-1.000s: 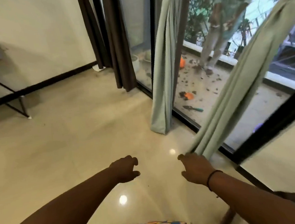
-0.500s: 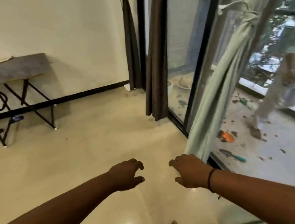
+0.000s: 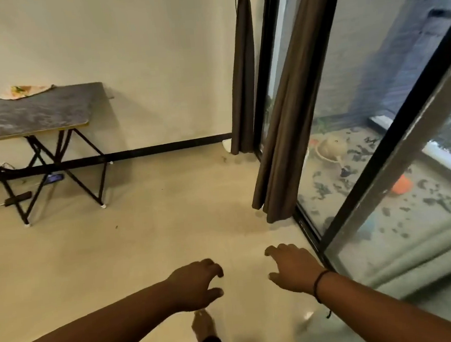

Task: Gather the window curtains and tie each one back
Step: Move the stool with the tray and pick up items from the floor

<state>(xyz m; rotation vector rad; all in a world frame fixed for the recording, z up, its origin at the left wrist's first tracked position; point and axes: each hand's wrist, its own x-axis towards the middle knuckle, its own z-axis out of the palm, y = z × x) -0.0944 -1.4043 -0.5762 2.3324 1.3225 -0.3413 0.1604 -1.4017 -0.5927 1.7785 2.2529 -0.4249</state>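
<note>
Both our left hand point(image 3: 198, 283) and right hand point(image 3: 294, 268) hang loosely curled, holding nothing; the brown curtain point(image 3: 290, 117) ahead seems untied.

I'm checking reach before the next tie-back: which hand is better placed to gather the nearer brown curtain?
Probably the right hand: it is empty with loosely curled fingers, on the window side, below the nearer dark brown fabric curtain. The left hand, also empty, sits farther from it.
</note>
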